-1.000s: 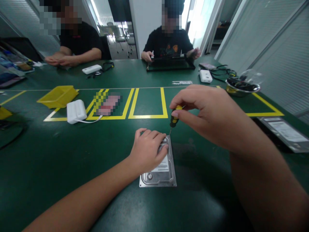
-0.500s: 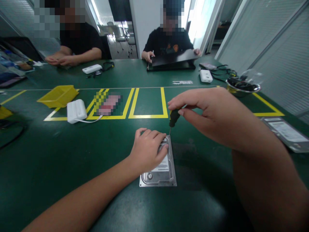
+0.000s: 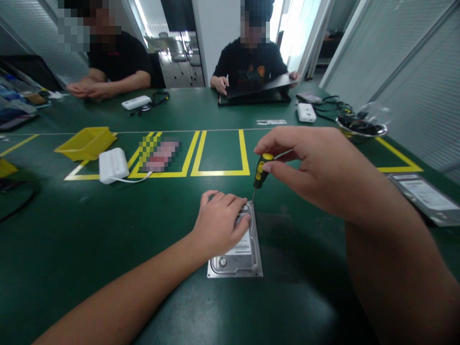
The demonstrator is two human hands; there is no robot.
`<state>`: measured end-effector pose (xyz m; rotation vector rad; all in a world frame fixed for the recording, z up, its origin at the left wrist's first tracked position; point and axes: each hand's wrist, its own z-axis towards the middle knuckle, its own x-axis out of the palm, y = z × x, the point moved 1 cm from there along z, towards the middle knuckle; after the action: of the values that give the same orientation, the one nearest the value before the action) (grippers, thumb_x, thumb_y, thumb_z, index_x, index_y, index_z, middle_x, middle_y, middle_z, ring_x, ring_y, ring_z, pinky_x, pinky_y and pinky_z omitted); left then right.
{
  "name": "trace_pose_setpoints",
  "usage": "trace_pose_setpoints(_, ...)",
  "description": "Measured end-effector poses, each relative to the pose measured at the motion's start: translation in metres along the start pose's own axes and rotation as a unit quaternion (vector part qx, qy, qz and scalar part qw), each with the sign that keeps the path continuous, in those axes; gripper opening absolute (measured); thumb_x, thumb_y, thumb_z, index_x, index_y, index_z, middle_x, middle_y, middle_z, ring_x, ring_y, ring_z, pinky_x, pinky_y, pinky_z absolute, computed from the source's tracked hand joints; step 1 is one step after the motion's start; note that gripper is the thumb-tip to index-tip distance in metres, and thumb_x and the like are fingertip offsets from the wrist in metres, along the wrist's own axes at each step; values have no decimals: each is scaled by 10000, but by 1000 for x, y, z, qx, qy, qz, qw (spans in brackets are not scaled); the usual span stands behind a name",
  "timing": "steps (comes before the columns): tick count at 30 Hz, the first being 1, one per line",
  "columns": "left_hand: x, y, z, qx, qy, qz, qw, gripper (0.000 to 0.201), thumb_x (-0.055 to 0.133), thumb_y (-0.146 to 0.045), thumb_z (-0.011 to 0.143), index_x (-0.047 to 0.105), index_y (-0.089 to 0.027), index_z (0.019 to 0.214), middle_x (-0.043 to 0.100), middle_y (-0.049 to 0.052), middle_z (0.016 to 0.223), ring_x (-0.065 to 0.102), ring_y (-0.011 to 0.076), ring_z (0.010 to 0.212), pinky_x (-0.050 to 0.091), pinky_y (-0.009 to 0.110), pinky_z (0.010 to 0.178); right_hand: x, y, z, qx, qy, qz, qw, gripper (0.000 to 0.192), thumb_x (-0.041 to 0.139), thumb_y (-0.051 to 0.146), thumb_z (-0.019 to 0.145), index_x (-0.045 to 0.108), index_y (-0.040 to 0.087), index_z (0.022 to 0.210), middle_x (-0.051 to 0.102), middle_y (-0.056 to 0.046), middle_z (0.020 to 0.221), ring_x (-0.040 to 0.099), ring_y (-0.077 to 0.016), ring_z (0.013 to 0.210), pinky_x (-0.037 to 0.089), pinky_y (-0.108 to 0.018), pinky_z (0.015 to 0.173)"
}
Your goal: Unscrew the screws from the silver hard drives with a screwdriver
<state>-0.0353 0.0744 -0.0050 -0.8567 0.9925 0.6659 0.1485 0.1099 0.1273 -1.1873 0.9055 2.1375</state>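
Pinching a dark-and-yellow screwdriver between thumb and fingers, the right hand, right of center, holds its tip at the top-right corner of a hard drive, lower center; the left hand rests on it, fingers slightly spread.

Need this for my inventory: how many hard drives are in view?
2. One hard drive lies under the left hand; a second drive lies at the picture's right edge, partly behind the right arm. Others may be hidden.

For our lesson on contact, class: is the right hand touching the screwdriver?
Touching. The head view shows the right hand holding the screwdriver by its handle, the thumb against its side.
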Motion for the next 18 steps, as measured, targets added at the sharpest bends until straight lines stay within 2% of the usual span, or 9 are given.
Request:
trace_pose_setpoints(5,0,0,0,1,-5,-1,1000,320,506,-356,927,659,-228,1178,712,55,1114,613,272,1019,315,513,1001,-4,0,-1,-2,1,-24,1000,250,548,115,829,709,221,989,732,-24,966,666,-214,887,507,-367,807)
trace_pose_setpoints(10,0,0,0,-2,-1,3,1000,326,512,-360,924,660,-226,1181,711,46,1107,614,269,1024,319,511,998,-6,0,-1,-18,21,-29,999,317,498,78,813,719,239,974,734,-18,1021,669,-220,933,503,-372,852)
trace_pose_setpoints(18,1,0,1,-3,3,2,1000,324,508,-362,927,656,-229,1183,709,44,1110,611,270,1025,315,514,1002,-4,-2,0,-37,11,-22,999,341,475,75,782,730,255,917,736,12,989,677,-217,969,505,-375,911)
